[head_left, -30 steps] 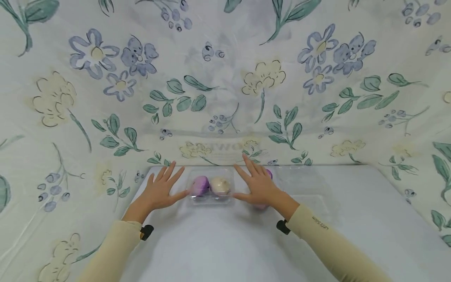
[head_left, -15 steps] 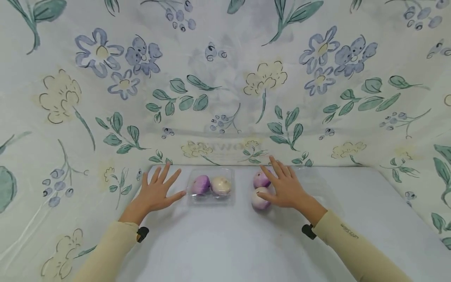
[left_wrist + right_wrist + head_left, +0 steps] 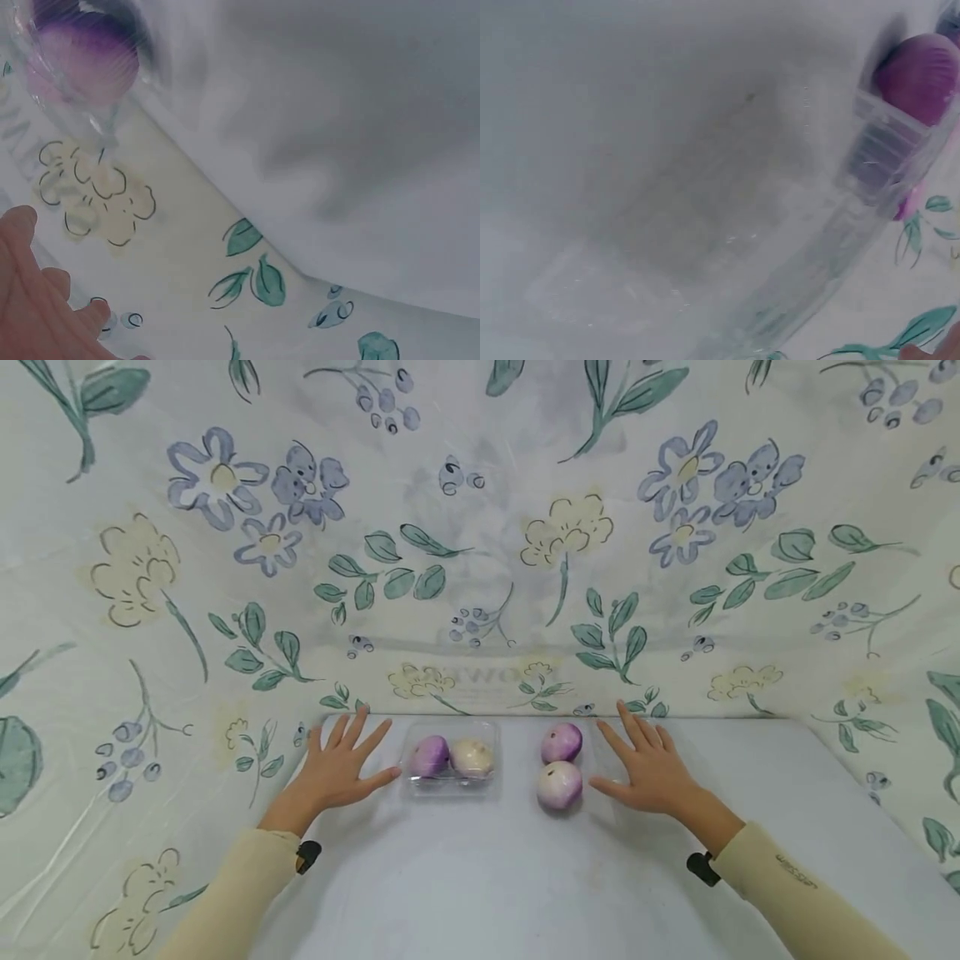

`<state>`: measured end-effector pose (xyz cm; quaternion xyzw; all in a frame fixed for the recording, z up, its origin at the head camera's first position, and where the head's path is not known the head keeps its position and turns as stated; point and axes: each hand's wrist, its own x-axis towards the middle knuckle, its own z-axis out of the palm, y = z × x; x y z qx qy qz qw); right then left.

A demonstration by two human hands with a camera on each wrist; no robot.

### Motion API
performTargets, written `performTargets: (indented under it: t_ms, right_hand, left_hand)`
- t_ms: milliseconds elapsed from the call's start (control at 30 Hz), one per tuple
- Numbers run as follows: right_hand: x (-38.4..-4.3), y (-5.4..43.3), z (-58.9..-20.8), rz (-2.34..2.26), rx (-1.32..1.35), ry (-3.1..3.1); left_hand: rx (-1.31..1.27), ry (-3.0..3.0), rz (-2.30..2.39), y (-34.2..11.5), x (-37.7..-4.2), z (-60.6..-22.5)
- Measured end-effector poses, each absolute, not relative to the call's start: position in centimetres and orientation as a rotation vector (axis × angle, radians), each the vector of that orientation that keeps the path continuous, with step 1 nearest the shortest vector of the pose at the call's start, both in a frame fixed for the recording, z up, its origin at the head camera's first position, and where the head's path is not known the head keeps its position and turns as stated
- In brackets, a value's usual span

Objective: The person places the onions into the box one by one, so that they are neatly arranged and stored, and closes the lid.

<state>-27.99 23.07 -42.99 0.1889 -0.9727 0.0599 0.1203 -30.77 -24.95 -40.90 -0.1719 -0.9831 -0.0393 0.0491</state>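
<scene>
My left hand (image 3: pixel 336 770) is held with fingers spread, its thumb tip close to the left side of a clear plastic box (image 3: pixel 450 790). Inside that box sit a purple onion-like vegetable (image 3: pixel 430 757) and a cream one (image 3: pixel 472 759). My right hand (image 3: pixel 654 774) is spread too, over the right part of the table, holding nothing. To the left of its thumb lie two purple-and-white onion-like vegetables (image 3: pixel 559 786), one behind the other. Beneath the right hand is another clear plastic container (image 3: pixel 795 281), faint against the white surface and seen better in the right wrist view.
The white table (image 3: pixel 450 877) ends at a back edge against a hanging floral sheet (image 3: pixel 480 568). That sheet also runs down along both sides. A dark wrist device (image 3: pixel 703 868) sits at the right cuff, and another (image 3: pixel 308 857) at the left.
My right hand has moved right, from beside the box and across the two loose vegetables, uncovering them. My left hand stays in nearly the same place.
</scene>
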Motion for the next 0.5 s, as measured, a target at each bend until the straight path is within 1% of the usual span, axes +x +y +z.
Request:
performTargets:
  t_ms: [500]
  right_hand:
    - [-26.3, 28.0, -44.0, 0.184, 0.424, -2.885]
  left_hand:
    - [-0.640, -2.962, -0.109, -21.9, -32.0, -39.8]
